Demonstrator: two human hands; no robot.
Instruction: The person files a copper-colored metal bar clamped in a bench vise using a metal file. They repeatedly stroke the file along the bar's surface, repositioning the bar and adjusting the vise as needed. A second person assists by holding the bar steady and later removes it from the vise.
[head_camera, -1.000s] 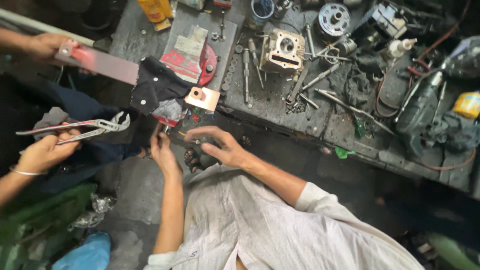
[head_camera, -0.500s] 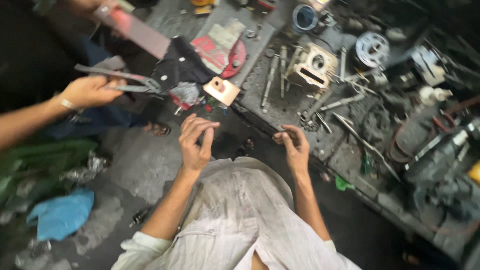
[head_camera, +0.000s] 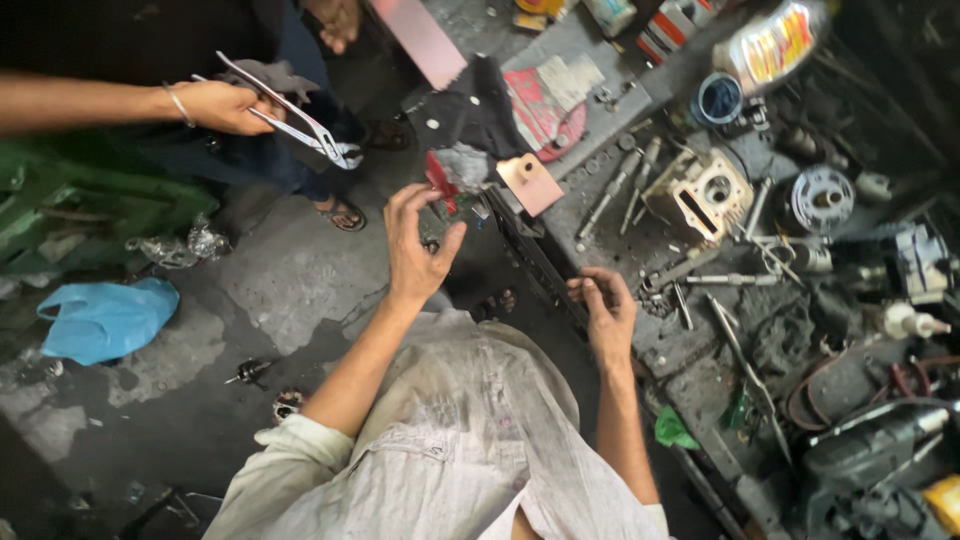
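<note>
A cluttered desk (head_camera: 600, 130) stands right; left hand (head_camera: 418, 250) hovers open, right hand (head_camera: 603, 310) pinches something too small to tell at the desk edge.

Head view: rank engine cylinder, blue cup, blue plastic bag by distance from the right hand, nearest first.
From the right hand at the bench edge:
1. Engine cylinder, on the bench just up and right of it.
2. Blue cup, farther back on the bench.
3. Blue plastic bag, on the floor far across to the left.
</note>
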